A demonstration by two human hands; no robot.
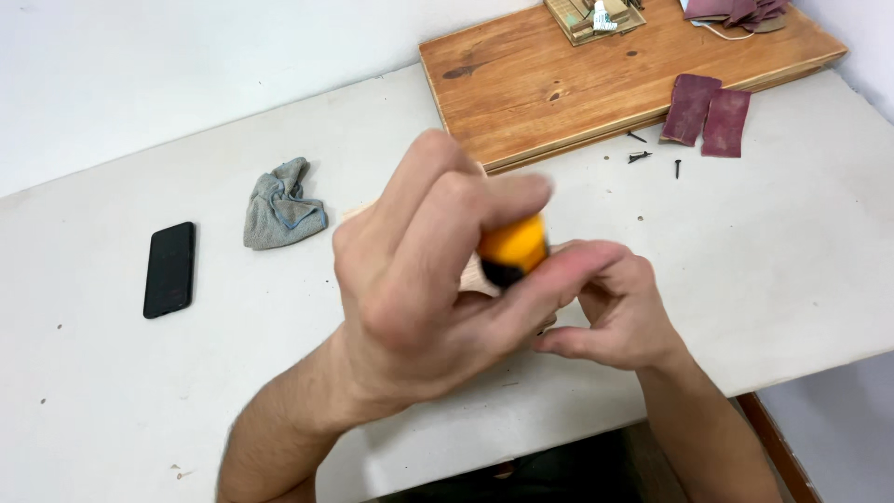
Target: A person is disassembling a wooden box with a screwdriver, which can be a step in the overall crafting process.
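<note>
1. Left hand [410, 289]: raised above the desk [112, 401], its grip clamped on an orange-and-black tool handle [512, 250]; the fingers wrap over the handle's top, and the hand is motion-blurred.
2. Right hand [610, 312]: low, just beside the left, fingers pinched together near the handle's black lower end. What they pinch is hidden; whether they clamp anything cannot be told.
3. Pale wooden piece [477, 275]: only a sliver shows between and behind the hands, near the middle of the desk. Its shape cannot be made out.
4. Risk, as a judgement: the right fingertips sit close to the tool's working end, so a slip of the blurred left hand could bring it onto them. The cause would be a fast stroke over a small, hand-held piece.
5. Second risk: loose black screws [639, 156] lie near the desk's far edge and could roll or be swept off by a forearm.
6. Surface: a white desk, scuffed and speckled, bearing a black phone [169, 269] at the left, a crumpled grey cloth [282, 207], a varnished wooden board [559, 74] at the far side, and two maroon sandpaper sheets [705, 115] overlapping the board's near edge.
7. Room: a plain white wall behind the desk; dark floor shows below the near edge.
</note>
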